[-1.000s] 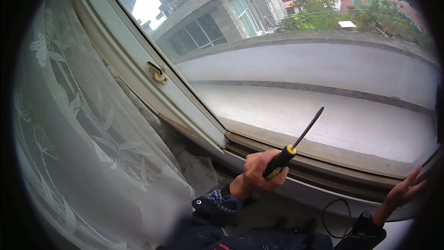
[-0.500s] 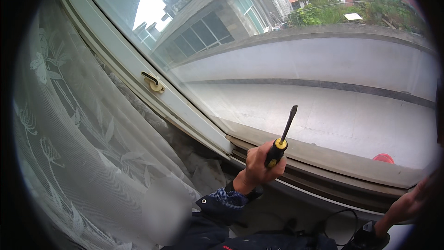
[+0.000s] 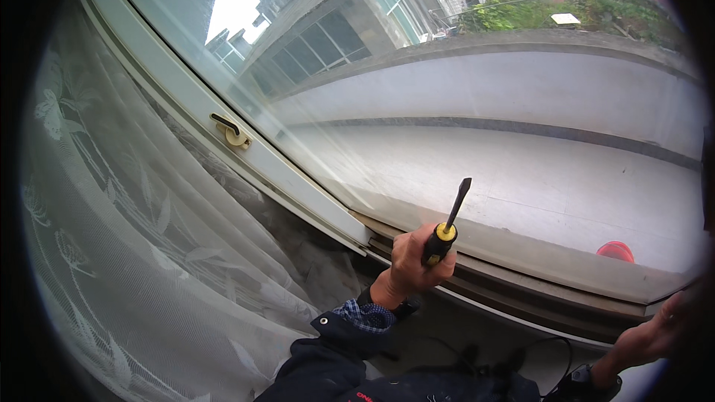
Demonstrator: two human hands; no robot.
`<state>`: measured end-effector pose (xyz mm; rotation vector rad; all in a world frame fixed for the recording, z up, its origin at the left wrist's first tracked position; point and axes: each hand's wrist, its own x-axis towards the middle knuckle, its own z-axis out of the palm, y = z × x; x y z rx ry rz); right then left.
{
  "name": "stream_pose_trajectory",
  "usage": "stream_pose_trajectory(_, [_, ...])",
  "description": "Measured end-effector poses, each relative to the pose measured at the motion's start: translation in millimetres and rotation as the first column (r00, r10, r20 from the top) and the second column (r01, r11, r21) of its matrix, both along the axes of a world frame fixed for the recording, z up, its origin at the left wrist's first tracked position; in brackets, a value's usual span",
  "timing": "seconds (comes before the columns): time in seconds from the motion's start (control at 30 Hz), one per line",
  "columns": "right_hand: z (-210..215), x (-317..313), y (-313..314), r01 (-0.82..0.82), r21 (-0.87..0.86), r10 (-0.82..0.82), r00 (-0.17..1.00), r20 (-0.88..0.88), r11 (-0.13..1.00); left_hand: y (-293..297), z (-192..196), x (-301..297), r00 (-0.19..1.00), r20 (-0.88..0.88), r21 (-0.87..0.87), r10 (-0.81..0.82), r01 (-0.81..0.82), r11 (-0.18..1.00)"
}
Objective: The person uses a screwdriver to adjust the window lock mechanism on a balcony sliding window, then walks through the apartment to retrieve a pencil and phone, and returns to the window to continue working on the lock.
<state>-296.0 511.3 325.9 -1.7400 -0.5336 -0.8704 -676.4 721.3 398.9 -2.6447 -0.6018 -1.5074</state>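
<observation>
My left hand (image 3: 414, 259) is wrapped round the black-and-yellow handle of a flat-blade screwdriver (image 3: 459, 203). Its dark shaft points up and slightly right, with the tip free in front of the window opening. Below and behind that hand runs the brown window track (image 3: 514, 283). At the far right, my right hand (image 3: 646, 341) is raised beside the end of the track. Its fingers run into the dark rim of the picture, so what they touch is hidden.
A white sliding sash (image 3: 298, 190) with a crescent lock (image 3: 232, 132) stands on the left, beside a sheer white curtain (image 3: 149, 253). Outside lie a pale floor (image 3: 521, 179), a low wall (image 3: 536, 82) and a red round object (image 3: 617, 251). A black cable (image 3: 566, 357) hangs near my body.
The view has shifted a little, so the sash and lock sit farther left. My left hand still grips the screwdriver, whose tip is slightly lower in the picture. My right hand stays at the right edge.
</observation>
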Motion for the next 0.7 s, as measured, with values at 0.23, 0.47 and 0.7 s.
stream_pose_trajectory(0.23, [27.4,-79.8,19.5,-0.324,0.0,0.323,0.945,-0.053,0.946,-17.1,-12.9,-11.0,0.996,0.062,-0.027,0.063,-0.061,0.998])
stream_pose_trajectory(0.47, [52.6,-139.5,36.3,-0.663,-0.076,0.661,0.748,-0.059,0.744,-53.6,-31.8,-36.3,0.988,0.131,-0.251,0.079,-0.044,0.967])
stream_pose_trajectory(0.7, [59.0,-189.5,75.5,-0.912,0.036,0.908,0.411,0.08,0.409,-66.3,-28.3,-44.2,0.959,0.199,-0.275,0.203,-0.144,0.951])
